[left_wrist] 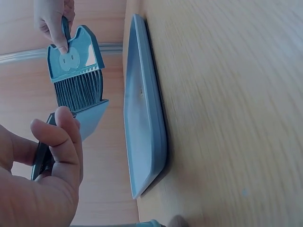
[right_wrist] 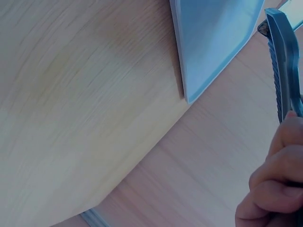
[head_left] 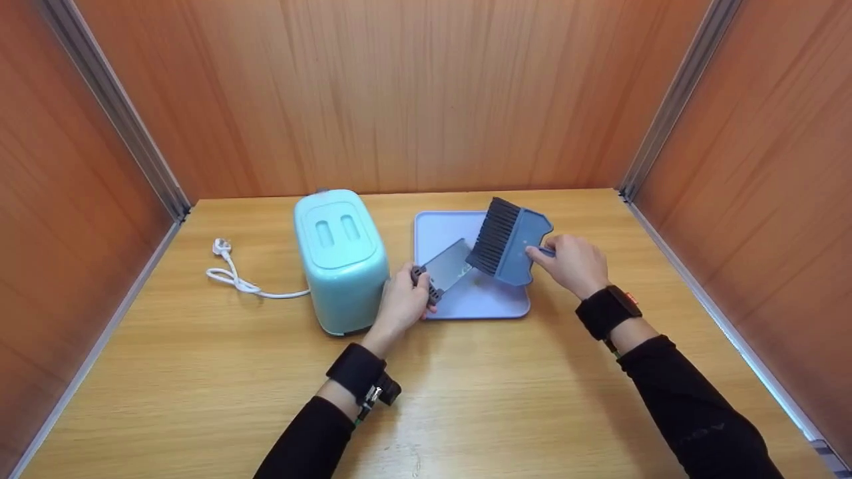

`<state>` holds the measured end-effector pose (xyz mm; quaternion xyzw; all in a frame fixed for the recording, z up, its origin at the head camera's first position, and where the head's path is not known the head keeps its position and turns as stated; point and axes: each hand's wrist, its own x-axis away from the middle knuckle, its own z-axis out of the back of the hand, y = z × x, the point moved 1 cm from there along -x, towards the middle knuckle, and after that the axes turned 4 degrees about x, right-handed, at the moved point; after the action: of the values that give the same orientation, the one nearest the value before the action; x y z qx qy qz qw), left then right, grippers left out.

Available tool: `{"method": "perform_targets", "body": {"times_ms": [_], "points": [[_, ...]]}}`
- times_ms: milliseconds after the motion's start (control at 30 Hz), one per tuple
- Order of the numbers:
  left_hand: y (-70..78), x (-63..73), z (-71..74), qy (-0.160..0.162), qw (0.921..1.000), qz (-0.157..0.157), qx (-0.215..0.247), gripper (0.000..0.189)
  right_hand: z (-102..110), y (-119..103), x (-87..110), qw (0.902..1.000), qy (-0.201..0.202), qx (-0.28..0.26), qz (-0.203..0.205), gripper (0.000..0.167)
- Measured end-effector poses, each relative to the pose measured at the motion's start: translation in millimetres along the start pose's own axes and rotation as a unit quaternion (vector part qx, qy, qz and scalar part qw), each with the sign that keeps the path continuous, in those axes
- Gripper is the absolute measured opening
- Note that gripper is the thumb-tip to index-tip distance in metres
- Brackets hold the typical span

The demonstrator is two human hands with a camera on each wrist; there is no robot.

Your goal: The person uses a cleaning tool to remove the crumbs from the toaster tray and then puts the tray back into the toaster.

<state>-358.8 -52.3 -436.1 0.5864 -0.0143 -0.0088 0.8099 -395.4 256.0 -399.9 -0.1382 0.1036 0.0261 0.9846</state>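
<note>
My left hand (head_left: 401, 298) pinches a flat grey metal crumb tray (head_left: 447, 267) by its dark end, holding it tilted over a pale lavender tray (head_left: 492, 307). In my right hand (head_left: 578, 266) is the short handle of a blue hand brush (head_left: 524, 247) with dark bristles. The bristles meet the far end of the crumb tray; in the left wrist view the brush (left_wrist: 73, 59) hangs bristles down over it. A small dark speck lies on the lavender tray. Just left of my left hand stands a mint-green toaster (head_left: 349, 286).
A white power cord with its plug (head_left: 222, 247) trails from the toaster to the left on the wooden table (head_left: 466, 399). Wood-grain panels (head_left: 426, 100) enclose the table at the back and on both sides.
</note>
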Motion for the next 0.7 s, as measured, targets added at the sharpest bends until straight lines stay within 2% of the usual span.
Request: {"method": "perform_targets", "body": {"times_ms": [133,233,367,533,700], "points": [[0.3,0.3,-0.9,0.002,0.9996,-0.009,-0.026,0.017,4.2,3.8,0.3,1.0000,0.006,0.002,-0.006,0.052],[1.0,0.2,-1.3,0.001,0.9992,-0.010,-0.037,0.017,7.4,5.6,0.6,0.9997,0.012,-0.020,-0.010,0.052],[2.3,-0.2,-1.7,0.001,0.9990,-0.011,-0.042,0.018,8.7,3.3,2.7,0.9966,0.004,-0.082,-0.007,0.054],[3.3,0.9,-1.2,0.005,0.9989,-0.018,-0.044,0.016,4.4,-9.0,6.1,0.9852,-0.030,-0.169,0.000,0.052],[2.8,4.0,-0.4,0.009,0.9992,-0.022,-0.031,0.016,-3.3,-25.4,9.5,0.9769,-0.049,-0.208,0.011,0.052]]}}
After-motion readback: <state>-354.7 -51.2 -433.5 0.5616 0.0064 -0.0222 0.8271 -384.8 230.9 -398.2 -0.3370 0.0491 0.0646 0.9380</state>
